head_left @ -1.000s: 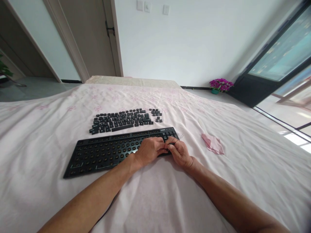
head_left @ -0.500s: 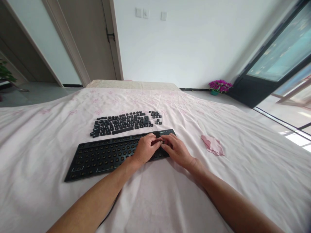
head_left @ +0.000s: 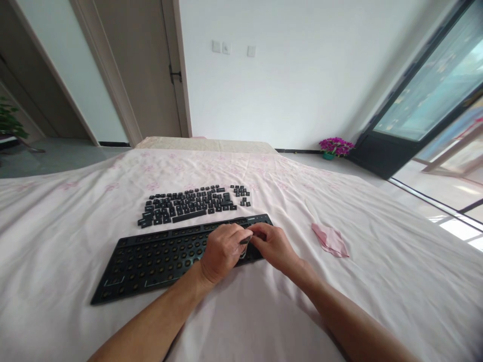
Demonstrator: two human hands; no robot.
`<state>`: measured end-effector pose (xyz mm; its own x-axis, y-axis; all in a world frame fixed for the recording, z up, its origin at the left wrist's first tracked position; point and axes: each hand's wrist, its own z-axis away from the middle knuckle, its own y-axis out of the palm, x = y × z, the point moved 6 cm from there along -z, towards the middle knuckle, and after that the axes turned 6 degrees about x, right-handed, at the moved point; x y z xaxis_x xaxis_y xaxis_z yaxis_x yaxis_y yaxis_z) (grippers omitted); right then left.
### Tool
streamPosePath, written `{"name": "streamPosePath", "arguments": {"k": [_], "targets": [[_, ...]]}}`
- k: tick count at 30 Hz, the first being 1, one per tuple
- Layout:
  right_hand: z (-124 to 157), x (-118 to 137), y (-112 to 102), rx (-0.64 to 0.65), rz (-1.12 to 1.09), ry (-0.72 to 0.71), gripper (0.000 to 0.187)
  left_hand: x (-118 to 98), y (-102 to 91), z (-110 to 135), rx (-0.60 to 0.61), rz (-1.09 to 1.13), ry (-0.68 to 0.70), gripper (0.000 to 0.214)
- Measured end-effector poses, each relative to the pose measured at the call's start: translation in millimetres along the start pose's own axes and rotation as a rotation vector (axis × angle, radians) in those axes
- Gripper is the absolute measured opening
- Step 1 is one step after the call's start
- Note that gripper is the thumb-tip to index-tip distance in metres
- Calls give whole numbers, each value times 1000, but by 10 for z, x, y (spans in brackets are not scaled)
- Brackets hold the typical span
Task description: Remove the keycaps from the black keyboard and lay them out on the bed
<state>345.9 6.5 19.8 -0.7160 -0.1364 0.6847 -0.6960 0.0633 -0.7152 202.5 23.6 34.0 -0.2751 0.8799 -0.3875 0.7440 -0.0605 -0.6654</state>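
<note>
A black keyboard lies at a slant on the bedsheet, with its key sockets bare of caps over the part I can see. Over its right end, my left hand is closed around a keycap puller, whose dark handle shows at the fingertips and whose wire loops point down. My right hand is beside it, thumb and fingers pinched together at the end of the handle. Whatever is in that pinch is hidden. Behind the keyboard, many loose black keycaps are laid out in rough rows.
A folded pink cloth lies on the pale sheet to the right. Purple flowers in a green pot stand on the floor by the wall. A closed door is at the far left.
The puller's wires pointed up and away before; now they point down toward the keyboard. Both hands have stayed close together over its right end. The whole view has shifted slightly.
</note>
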Motion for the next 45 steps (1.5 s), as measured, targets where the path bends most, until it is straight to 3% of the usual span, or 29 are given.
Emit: {"name": "streamPosePath", "arguments": {"k": [3, 7, 10, 12, 17, 20, 24, 30, 45], "targets": [[-52, 57, -41, 1, 25, -18, 18, 2, -45, -1, -33, -64, -15, 17], [-184, 163, -148, 5, 88, -105, 21, 119, -196, -54, -150, -24, -149, 14], [-343, 102, -224, 9, 86, -108, 21, 257, -325, -69, -213, -35, -231, 15], [-496, -74, -279, -23, 8, -52, 20, 388, -373, -49, -213, -54, -312, 16], [-953, -789, -322, -44, -312, 247, 26, 639, -323, 47, -99, -136, -472, 16], [-1151, -1057, -367, -77, -279, 333, 23, 691, -263, 81, -28, -149, -528, 17], [-1291, -1221, -380, -109, -192, 364, 21, 713, -232, 92, 14, -110, -575, 16], [-1372, -1323, -309, -117, -87, 387, 22, 715, -235, 78, 24, -65, -588, 16], [-1342, -1230, -280, -73, 51, 425, 26, 721, -223, 85, 20, -73, -578, 16]]}}
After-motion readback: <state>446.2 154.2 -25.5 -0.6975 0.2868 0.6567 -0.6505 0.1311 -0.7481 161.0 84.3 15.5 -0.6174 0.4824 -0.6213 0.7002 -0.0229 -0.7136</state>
